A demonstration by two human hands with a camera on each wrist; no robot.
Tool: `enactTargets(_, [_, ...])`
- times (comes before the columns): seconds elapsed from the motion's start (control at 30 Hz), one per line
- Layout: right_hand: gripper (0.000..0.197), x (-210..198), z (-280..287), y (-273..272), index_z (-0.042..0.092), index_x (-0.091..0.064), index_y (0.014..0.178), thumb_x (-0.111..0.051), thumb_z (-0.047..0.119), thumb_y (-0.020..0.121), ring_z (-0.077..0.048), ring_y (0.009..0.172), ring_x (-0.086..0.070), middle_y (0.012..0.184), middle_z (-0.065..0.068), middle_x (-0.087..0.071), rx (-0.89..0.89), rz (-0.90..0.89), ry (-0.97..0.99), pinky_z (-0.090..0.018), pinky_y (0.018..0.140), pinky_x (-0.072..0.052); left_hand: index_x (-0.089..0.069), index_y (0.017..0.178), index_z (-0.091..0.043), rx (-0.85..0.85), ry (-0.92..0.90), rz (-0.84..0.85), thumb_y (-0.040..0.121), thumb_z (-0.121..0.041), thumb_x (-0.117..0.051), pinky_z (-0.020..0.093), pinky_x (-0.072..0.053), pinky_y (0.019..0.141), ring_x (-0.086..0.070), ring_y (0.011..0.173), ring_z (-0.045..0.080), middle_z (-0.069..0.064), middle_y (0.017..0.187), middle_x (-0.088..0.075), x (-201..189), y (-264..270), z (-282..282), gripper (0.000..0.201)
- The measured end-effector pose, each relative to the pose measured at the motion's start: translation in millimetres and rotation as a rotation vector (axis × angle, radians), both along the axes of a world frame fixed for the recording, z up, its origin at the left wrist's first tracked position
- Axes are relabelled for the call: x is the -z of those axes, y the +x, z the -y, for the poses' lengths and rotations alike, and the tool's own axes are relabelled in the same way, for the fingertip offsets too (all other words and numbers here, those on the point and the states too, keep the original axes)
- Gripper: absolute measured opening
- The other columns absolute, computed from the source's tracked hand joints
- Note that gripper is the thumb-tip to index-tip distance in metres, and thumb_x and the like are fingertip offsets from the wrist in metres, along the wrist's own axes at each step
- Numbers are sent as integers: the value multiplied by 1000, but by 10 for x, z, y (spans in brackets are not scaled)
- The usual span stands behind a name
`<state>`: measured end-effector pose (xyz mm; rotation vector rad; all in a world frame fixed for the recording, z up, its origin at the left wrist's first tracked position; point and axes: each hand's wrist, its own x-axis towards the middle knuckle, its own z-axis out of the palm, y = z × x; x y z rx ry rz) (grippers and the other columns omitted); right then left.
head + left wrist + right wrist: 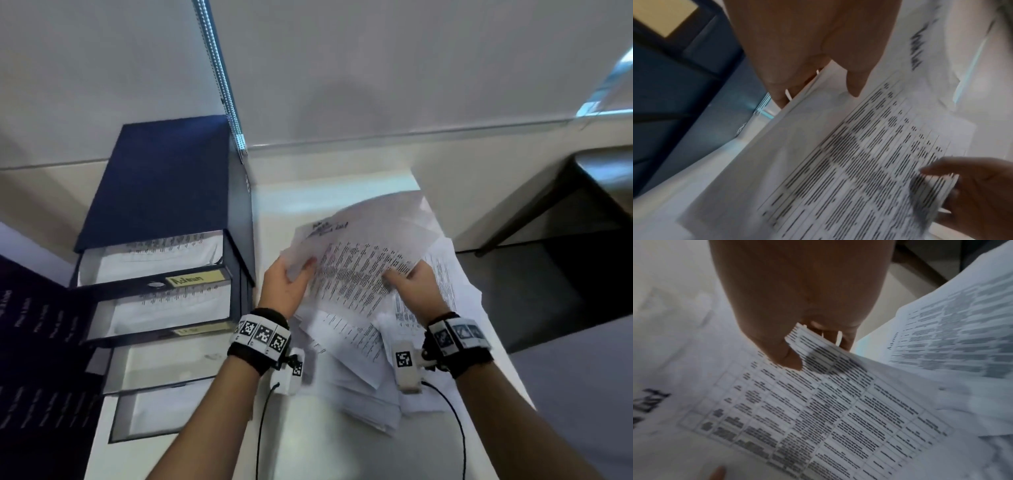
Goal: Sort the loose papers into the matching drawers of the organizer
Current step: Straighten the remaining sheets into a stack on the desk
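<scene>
A dark blue drawer organizer (pixel 164 192) stands at the left of the white table, several drawers pulled out; the top open drawer (pixel 150 263) holds printed sheets and carries a yellow label (pixel 193 278). A messy pile of loose papers (pixel 356 377) lies right of it. My left hand (pixel 291 277) pinches the left edge of a printed table sheet (pixel 356 274) lifted over the pile, thumb (pixel 854 87) on top. My right hand (pixel 407 277) pinches that sheet's right corner (pixel 809 344). A sheet with handwriting (pixel 329 228) lies behind it.
The white table (pixel 342 452) ends at a right edge beside a dark floor and a dark desk (pixel 582 192). A wall with a metal strip (pixel 222 78) rises behind. Black cables (pixel 455 421) run from the wrist cameras. A dark board with text (pixel 37 342) sits far left.
</scene>
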<state>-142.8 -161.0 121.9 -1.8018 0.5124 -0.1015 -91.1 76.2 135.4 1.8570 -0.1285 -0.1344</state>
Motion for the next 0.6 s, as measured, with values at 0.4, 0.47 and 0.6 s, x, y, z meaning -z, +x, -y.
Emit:
enactTargets(0.4, [10,50,-176,-141,3,-67,99,-64,6,90,-21,86,-66,96,-5,-70,-4,68,-191,-33,74,-55,-53,112,-36,41,-25,76,96,-31,-62,5,-46,81,-57,97,-16,-22,106,-62,69,-185,-90,19])
enactTargets(0.47, [19,127,-244,-167,4,-67,107,-64,6,89,-25,90,-65,102,-7,-70,-76,-12,-209,-33,76,-53,-54,125,-30,36,3,-15,96,-38,-60,18,-48,95,-59,111,-2,-16,119,-62,126,-219,-149,31])
enactTargets(0.6, [14,192,-396,-214,-1,-65,103,-62,8,93,-28,93,-63,96,-10,-66,-162,-70,-268,-24,66,-43,-63,107,-14,-18,20,-45,103,-32,-48,18,-47,85,-60,91,7,-8,95,-66,141,-332,-296,24])
